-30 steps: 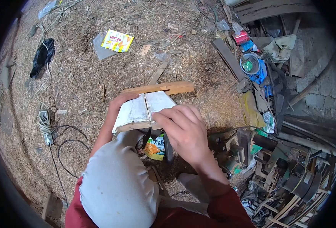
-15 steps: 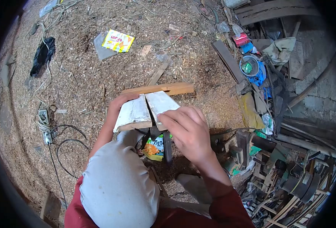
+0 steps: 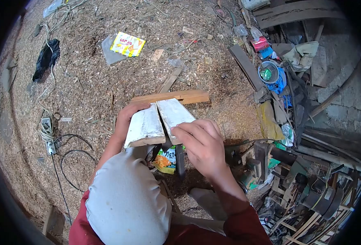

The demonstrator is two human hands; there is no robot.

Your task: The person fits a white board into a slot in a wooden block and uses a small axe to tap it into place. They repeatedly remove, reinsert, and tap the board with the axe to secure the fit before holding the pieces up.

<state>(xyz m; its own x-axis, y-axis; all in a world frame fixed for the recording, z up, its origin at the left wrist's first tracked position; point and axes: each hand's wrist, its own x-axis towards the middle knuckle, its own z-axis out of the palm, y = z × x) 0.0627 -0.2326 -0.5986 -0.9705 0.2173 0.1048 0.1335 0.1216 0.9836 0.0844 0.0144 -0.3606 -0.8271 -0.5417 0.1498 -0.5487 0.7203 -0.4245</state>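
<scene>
White left board (image 3: 145, 126) and white right board (image 3: 173, 115) sit between the hands, narrow gap between them, wider at the near end. Left hand (image 3: 130, 113) clamped on left board's far outer edge, grip partly hidden. Right hand (image 3: 203, 143), fingers closed on right board's near outer edge. Wood bar (image 3: 194, 96) just beyond left hand; snack packet (image 3: 162, 163) left of right hand, lower down. Yellow wrapper (image 3: 128, 44) well beyond both hands.

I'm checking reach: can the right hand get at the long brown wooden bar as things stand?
Probably, if the right hand leaves its white-painted wooden board: the bar has its right end uncovered.
</scene>
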